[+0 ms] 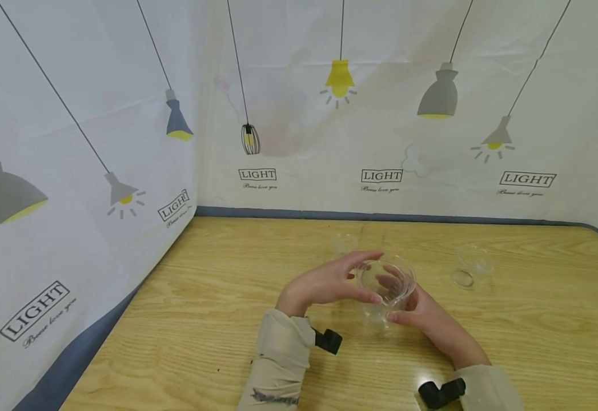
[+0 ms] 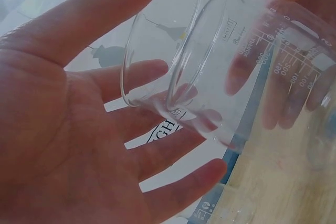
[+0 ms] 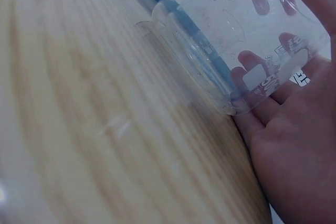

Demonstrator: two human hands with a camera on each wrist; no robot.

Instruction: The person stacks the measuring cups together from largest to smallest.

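Between both hands is a clear glass beaker (image 1: pixel 388 279) with white graduation marks, its mouth tilted toward the left hand. The left hand (image 1: pixel 324 285) spans the rim, thumb at the near side and fingers at the far side. Lower on the body, the right hand (image 1: pixel 422 314) grips the beaker, thumb in front and fingers behind. In the left wrist view the right fingers show through the beaker's wall (image 2: pixel 210 77), beside the printed numbers. The right wrist view shows the beaker's base (image 3: pixel 194 61) close over the wooden table, with the right palm beside it.
Behind and to the right on the wooden table (image 1: pixel 175 319) stands another clear glass vessel (image 1: pixel 463 278). A further faint clear one (image 1: pixel 345 242) is just beyond the left hand. White printed sheets (image 1: pixel 304 188) wall in the back and left. Black camera mounts (image 1: pixel 329 341) sit on both wrists.
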